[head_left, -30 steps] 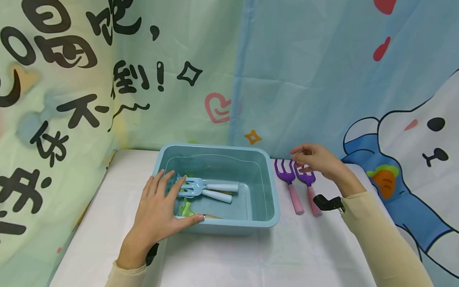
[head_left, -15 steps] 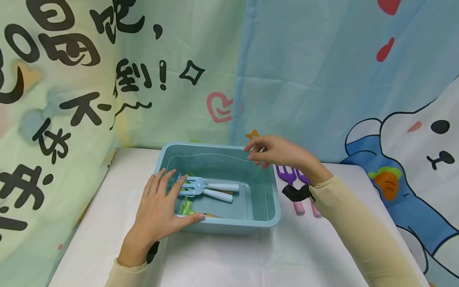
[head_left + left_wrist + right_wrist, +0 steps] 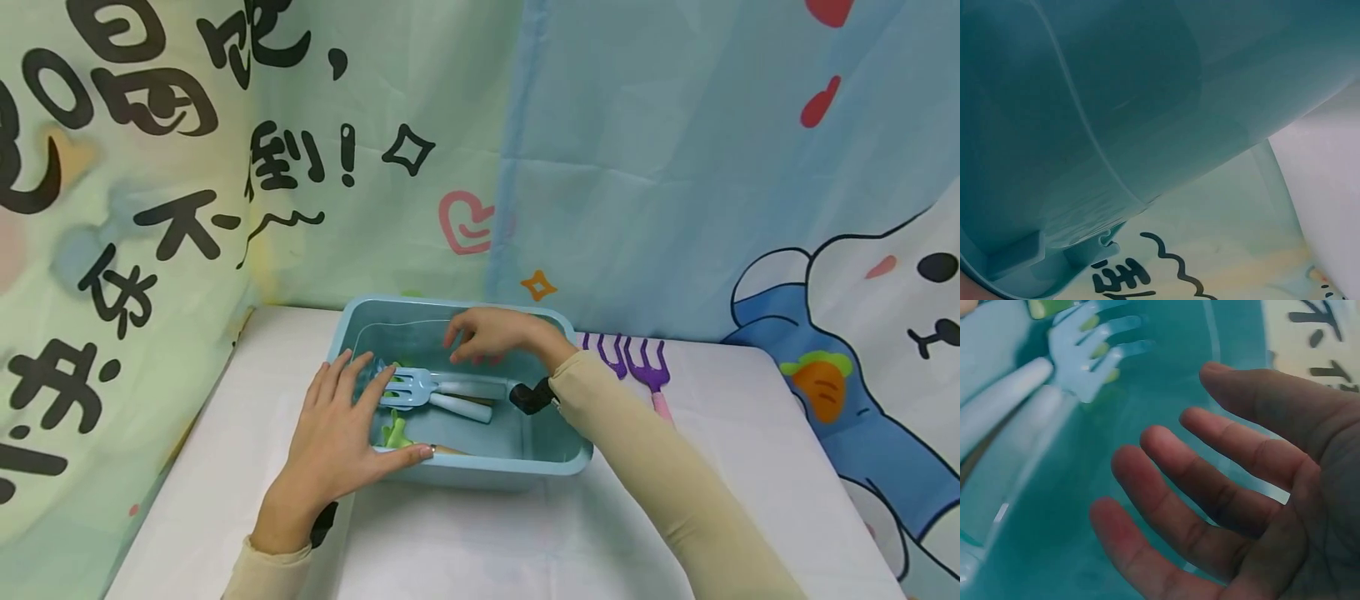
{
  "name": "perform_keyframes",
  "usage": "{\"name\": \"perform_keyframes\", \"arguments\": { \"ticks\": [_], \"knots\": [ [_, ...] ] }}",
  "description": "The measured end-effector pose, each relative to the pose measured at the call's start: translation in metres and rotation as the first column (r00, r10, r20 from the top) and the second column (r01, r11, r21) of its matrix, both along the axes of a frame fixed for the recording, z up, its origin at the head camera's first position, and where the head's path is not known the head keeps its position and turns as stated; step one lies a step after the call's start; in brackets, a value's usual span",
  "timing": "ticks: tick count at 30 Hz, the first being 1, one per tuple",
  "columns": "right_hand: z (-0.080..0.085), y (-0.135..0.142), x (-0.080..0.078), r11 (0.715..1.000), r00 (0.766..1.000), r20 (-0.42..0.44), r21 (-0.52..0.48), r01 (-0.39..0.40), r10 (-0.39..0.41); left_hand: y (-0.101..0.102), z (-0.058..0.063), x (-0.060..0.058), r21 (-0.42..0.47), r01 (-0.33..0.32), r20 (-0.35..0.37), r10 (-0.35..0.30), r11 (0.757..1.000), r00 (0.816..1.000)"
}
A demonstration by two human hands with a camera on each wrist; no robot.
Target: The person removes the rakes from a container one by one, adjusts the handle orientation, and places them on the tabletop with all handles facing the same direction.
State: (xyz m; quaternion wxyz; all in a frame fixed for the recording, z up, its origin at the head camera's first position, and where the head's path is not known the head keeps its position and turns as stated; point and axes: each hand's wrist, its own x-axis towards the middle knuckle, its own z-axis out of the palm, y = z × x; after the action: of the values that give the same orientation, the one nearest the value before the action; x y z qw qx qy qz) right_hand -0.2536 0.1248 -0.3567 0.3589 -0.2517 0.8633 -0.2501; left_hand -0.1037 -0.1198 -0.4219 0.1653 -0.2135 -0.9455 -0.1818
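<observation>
A blue-green plastic basin [image 3: 517,473] sits on the table. My left hand [image 3: 341,433] rests on its left side, fingers spread over the edge and thumb along the front rim. Inside lie light blue toy garden forks [image 3: 412,388] with pale handles, and a green tool [image 3: 395,431] with a wooden handle, partly hidden by the left hand. Over the basin's back part hovers my right hand [image 3: 495,332], holding nothing. In the right wrist view its fingers [image 3: 1166,515] are loosely bent beside the tines of a light blue fork [image 3: 1088,347].
To the basin's right lie two purple garden forks [image 3: 651,372] with pink handles, partly covered by the right sleeve [image 3: 660,475]. The white tablecloth [image 3: 442,542] extends in front. A printed curtain [image 3: 637,167] stands close behind the basin.
My right hand has moved left, from above the purple forks, across the basin's right rim, to over the inside of the basin. The left hand has kept its place on the rim.
</observation>
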Motion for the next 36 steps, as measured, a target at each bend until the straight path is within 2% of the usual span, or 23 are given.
{"name": "perform_keyframes", "arguments": {
  "ticks": [4, 8, 12, 17, 22, 27, 32, 36],
  "knots": [
    [-0.022, -0.009, -0.006, 0.997, 0.999, -0.007, 0.068, -0.039, 0.040, 0.000, 0.001, 0.000, 0.003, 0.001, 0.003, -0.001, 1.000, 1.000],
    [-0.040, -0.013, -0.006, 0.984, 0.993, -0.060, 0.153, -0.087, 0.098, 0.001, 0.001, 0.000, -0.004, 0.004, 0.014, -0.004, 1.000, 1.000],
    [-0.052, -0.016, -0.004, 0.974, 0.986, -0.102, 0.197, -0.109, 0.131, 0.001, 0.001, 0.000, -0.010, 0.003, 0.016, -0.003, 1.000, 1.000],
    [-0.063, -0.020, 0.000, 0.962, 0.986, -0.089, 0.249, -0.115, 0.141, 0.000, 0.001, 0.000, -0.007, 0.002, 0.006, -0.002, 1.000, 1.000],
    [-0.071, -0.024, 0.004, 0.936, 0.979, -0.105, 0.327, -0.131, 0.174, 0.000, 0.002, 0.000, -0.006, 0.004, 0.001, -0.004, 1.000, 1.000],
    [-0.075, -0.025, 0.006, 0.926, 0.978, -0.108, 0.354, -0.132, 0.181, -0.001, 0.001, 0.001, 0.000, 0.009, -0.005, -0.009, 1.000, 1.000],
    [-0.074, -0.025, 0.005, 0.935, 0.985, -0.064, 0.331, -0.130, 0.159, -0.001, 0.002, 0.001, -0.002, 0.012, -0.004, -0.012, 1.000, 1.000],
    [-0.073, -0.024, 0.005, 0.947, 0.995, -0.001, 0.307, -0.098, 0.103, -0.001, 0.002, 0.001, -0.005, 0.007, 0.007, -0.007, 1.000, 1.000]
  ]
}}
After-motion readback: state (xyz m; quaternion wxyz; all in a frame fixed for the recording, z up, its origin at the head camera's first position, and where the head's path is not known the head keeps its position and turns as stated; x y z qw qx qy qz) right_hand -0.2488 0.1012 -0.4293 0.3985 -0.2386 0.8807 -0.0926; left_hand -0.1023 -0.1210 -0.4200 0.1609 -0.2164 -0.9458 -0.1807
